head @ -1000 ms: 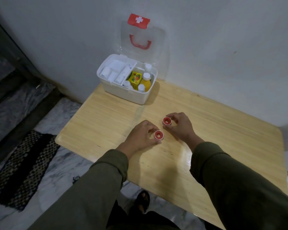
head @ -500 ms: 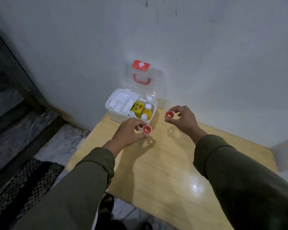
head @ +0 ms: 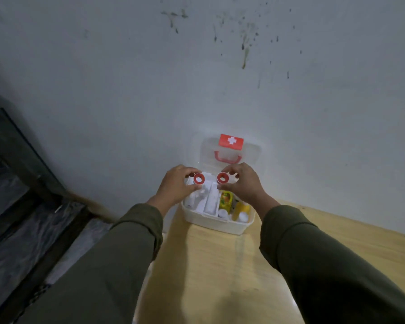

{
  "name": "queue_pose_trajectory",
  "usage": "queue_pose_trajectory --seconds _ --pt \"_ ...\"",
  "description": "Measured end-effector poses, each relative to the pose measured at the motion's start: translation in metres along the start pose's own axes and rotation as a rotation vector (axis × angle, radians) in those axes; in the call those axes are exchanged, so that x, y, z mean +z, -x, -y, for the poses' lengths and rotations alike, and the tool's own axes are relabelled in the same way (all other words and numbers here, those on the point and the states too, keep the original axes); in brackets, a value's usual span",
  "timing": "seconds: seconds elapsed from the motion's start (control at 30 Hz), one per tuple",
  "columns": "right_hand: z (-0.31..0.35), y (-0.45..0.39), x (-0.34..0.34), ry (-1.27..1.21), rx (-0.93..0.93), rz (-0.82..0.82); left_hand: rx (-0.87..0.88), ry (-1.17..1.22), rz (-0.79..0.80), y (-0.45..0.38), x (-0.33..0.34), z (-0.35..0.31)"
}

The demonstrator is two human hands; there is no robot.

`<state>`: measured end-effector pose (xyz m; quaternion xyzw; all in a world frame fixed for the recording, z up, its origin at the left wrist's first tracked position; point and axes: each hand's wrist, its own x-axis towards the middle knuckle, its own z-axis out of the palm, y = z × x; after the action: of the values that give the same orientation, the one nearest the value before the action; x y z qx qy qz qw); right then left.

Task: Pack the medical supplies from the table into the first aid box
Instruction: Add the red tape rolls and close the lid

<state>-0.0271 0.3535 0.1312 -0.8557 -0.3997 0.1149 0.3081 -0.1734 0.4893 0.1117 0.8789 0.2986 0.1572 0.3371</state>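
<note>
L hand (head: 177,183) is pinching one red-cored tape roll (head: 199,178), R hand (head: 241,183) pinching another (head: 222,177), both hovering over the open first aid box (head: 216,224) at the table's (head: 220,277) far-left corner, probably lining up w/ free slots for dropping.

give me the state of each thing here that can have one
first aid box: open, partly filled
lid: raised, leaning back at the wall
left tape roll: held over the box
right tape roll: held over the box
left hand: pinching its roll
right hand: pinching its roll
</note>
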Motion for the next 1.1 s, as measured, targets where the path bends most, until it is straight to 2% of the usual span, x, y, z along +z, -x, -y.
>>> queue_pose_trajectory --seconds 0.2,0.43,1.1 --pt "0.011 -0.017 0.041 0.021 0.119 0.027 0.014 -0.016 0.129 -0.032 0.005 0.027" --pt "0.011 -0.022 0.061 0.099 0.176 0.049 0.061 -0.079 0.239 -0.05 0.009 0.043" --pt "0.013 -0.025 0.076 0.209 0.189 0.092 0.056 -0.008 0.251 -0.053 0.011 0.058"
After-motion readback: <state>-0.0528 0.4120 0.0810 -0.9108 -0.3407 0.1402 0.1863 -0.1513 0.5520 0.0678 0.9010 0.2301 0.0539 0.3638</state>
